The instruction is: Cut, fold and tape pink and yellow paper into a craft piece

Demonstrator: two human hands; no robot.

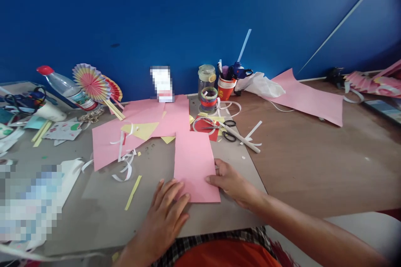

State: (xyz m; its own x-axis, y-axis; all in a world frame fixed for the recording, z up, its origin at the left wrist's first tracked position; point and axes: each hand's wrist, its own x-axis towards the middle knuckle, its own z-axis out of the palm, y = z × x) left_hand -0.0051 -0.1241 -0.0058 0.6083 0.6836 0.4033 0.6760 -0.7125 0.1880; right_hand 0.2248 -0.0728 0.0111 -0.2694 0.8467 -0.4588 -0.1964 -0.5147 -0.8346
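A pink paper sheet (194, 162) lies on the grey mat (156, 162) in front of me. My left hand (164, 212) rests flat at its near left corner, fingers spread and fingertips on the paper's edge. My right hand (230, 181) lies on the sheet's right edge, thumb on top of the paper and fingers partly curled beside it. More pink sheets (140, 129) overlap behind it, with a yellow piece (140, 130) on top.
Scissors (224, 127) and a white paper roll (241, 137) lie behind my right hand. An orange cup of tools (226, 85), a jar (206, 77) and tape rolls (209, 99) stand by the blue wall. Paper fans (92, 83), a bottle (65, 87) and scraps crowd the left. Large pink sheet (307, 98) far right.
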